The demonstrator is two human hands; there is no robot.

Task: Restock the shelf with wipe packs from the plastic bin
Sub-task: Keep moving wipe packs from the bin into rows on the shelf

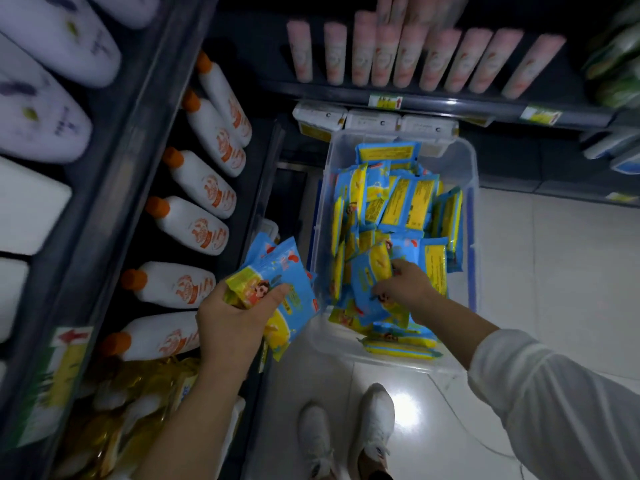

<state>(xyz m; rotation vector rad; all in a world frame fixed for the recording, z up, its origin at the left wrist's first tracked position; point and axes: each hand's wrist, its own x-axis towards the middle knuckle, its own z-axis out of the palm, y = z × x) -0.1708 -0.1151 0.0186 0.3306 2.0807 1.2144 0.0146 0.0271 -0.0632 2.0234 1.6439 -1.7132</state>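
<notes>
Several wipe packs (277, 271), light, soft and likely slippery, are pinched by their edges in the left grip (235, 317) beside the plastic bin (473, 188), where the right grip (405, 289) curls round another pack (367, 278).

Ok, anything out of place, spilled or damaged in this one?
Nothing spilled or damaged. The wipe packs in the plastic bin lie jumbled at all angles, not stacked. The left hand holds a fan of packs beside the bin; the right hand pinches one inside it.
</notes>
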